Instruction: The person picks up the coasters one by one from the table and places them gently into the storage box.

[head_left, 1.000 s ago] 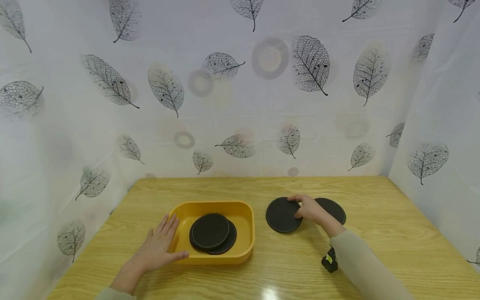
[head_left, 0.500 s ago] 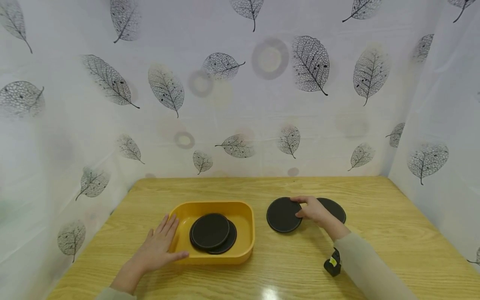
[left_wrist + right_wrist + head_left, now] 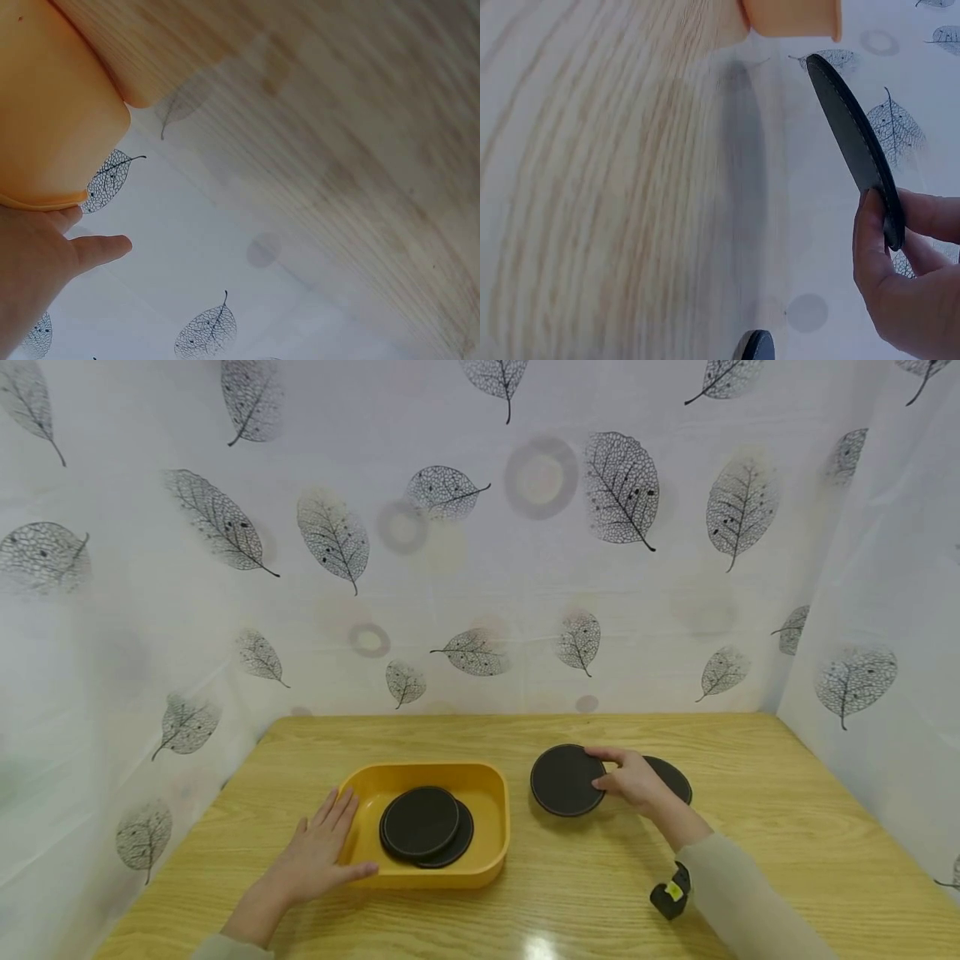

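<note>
A round black coaster point(image 3: 566, 781) with stitched edging is pinched at its right edge by my right hand point(image 3: 633, 785). In the right wrist view this coaster point(image 3: 855, 135) is tilted and held above the tabletop, thumb on one face and fingers on the other. My left hand point(image 3: 315, 856) rests with straight fingers on the left rim of a yellow plastic bin point(image 3: 423, 881). Inside the bin, a black coaster point(image 3: 420, 821) overlaps another coaster point(image 3: 457, 850) beneath it. One more coaster point(image 3: 670, 778) lies on the table, partly hidden behind my right hand.
The wooden table point(image 3: 570, 885) carries the bin at centre left. A white curtain point(image 3: 480, 568) printed with leaves stands behind the table and at both sides. A small black device point(image 3: 670, 895) with a yellow patch sits by my right sleeve.
My right hand has lifted the coaster from the table, and its shadow now shows apart from it. My left hand and the bin stay in place.
</note>
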`<state>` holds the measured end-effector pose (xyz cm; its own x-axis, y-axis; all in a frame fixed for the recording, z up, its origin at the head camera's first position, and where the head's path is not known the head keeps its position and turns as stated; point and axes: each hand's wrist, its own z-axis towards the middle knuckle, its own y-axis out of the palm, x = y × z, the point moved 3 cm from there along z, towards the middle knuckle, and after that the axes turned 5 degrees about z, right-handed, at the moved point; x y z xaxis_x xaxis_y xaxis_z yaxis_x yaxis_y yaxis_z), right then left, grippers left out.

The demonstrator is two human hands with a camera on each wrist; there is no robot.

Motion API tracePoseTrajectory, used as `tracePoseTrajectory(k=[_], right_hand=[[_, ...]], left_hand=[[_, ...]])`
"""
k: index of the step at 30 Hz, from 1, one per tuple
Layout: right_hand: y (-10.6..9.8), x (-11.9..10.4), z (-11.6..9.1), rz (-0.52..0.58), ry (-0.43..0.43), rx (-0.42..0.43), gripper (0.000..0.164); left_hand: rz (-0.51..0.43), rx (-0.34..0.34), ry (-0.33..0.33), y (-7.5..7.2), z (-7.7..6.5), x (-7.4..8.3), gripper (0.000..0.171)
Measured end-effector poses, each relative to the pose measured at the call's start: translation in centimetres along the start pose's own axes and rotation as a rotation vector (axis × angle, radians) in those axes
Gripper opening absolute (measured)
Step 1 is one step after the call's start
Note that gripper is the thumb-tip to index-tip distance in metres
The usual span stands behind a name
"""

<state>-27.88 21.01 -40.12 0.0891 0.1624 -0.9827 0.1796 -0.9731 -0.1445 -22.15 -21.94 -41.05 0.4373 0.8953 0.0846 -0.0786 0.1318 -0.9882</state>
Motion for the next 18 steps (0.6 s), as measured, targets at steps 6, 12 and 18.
tracePoseTrajectory(k=[6,12,18], right_hand=[[0.4,-0.3,-0.8,0.106,-0.033,-0.006,0.058],[1.1,-0.8,-1.8,0.216,-0.043,-0.019,0.059],[1.8,-1.2,-2.5,0.251,-0.060,-0.033,0.059]], left_hand=[[0.010,0.001,0.003,0.0,0.1,0.0,0.095],[0.003,0.002,0.000,-0.1,0.0,0.0,0.096],[-0.003,-0.010,-0.005,-0.1,0.0,0.0,0.096]])
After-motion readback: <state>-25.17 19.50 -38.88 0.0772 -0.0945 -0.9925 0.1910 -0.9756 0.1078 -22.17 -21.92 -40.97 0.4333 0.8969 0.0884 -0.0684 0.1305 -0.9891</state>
